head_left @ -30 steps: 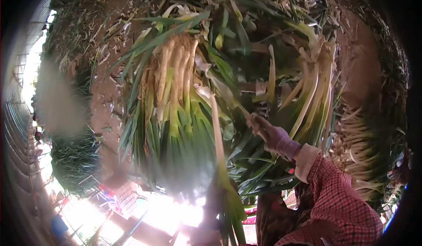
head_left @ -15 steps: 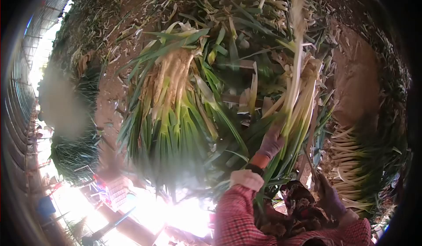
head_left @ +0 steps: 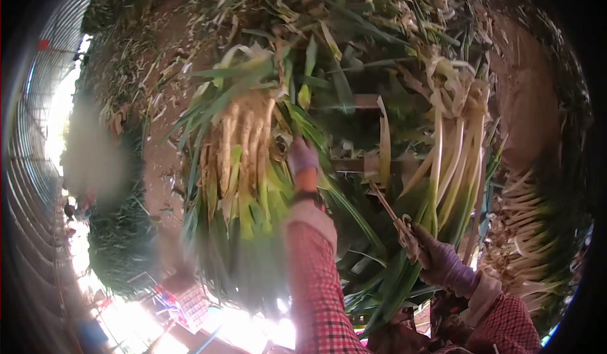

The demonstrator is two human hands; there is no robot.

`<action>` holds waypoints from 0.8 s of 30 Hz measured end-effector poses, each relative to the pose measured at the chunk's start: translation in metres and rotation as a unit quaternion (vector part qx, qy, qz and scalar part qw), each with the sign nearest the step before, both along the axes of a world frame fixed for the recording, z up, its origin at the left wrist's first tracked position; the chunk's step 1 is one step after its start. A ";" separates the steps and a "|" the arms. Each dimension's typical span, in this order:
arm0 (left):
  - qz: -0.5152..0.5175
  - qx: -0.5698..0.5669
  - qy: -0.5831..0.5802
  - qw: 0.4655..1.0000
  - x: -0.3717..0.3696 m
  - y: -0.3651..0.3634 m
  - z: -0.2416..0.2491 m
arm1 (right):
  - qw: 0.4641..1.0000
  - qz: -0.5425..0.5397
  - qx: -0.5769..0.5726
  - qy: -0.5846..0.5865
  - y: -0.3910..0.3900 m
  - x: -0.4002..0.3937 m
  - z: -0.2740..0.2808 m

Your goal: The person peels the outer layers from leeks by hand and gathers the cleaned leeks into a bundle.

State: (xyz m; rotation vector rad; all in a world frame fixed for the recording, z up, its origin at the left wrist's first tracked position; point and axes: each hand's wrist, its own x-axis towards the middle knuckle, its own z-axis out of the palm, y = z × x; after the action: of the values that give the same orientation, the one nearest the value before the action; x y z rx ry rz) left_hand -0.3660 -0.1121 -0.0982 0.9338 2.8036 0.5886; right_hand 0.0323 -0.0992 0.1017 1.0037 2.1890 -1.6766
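My left hand (head_left: 303, 156), in a purple glove, reaches to the right edge of a large bundle of leeks (head_left: 253, 145) with soil-stained pale stalks; its fingers are blurred among the leaves. My right hand (head_left: 446, 265), also gloved, is closed around a thin, brownish, stick-like tool (head_left: 389, 208) that points up and to the left. Bits of dry leaf cling near the grip. Just beyond the right hand lies a second group of leeks (head_left: 452, 158), cleaner and whiter, with their root ends pointing away from me.
Leaf scraps (head_left: 379, 6) cover the ground at the far side. A row of pale-stalked leeks (head_left: 525, 227) lies on the right. Darker green leaves (head_left: 120, 234) are piled on the left. A wooden bar (head_left: 363, 164) runs between the two groups.
My left hand has let go of the leek it held upright on the right and moved left to the soiled bundle. My right hand has risen with the tool, toward the middle.
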 end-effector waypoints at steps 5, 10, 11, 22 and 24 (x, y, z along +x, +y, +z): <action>0.145 -0.002 -0.155 0.977 -0.034 0.046 -0.060 | 0.998 -0.036 -0.042 -0.012 -0.019 -0.011 -0.043; 0.109 0.136 -0.393 0.903 -0.024 0.029 0.015 | 0.996 -0.053 -0.065 -0.021 -0.007 -0.029 -0.034; 0.114 0.078 -0.441 0.887 -0.019 0.013 0.045 | 0.997 -0.048 -0.051 -0.015 -0.004 -0.035 -0.030; 0.099 0.079 -0.532 0.837 0.212 -0.180 0.117 | 0.987 0.078 -0.103 -0.098 -0.051 0.000 0.025; 0.138 0.121 -0.518 0.835 0.215 -0.180 0.098 | 0.985 0.145 -0.066 -0.066 -0.058 0.010 0.023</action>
State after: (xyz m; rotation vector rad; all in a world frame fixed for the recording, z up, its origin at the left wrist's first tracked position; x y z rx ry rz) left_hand -0.1508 -0.2918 0.0000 0.0917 1.8654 1.0897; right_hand 0.0425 -0.1568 0.1250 0.7015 1.9986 -1.5517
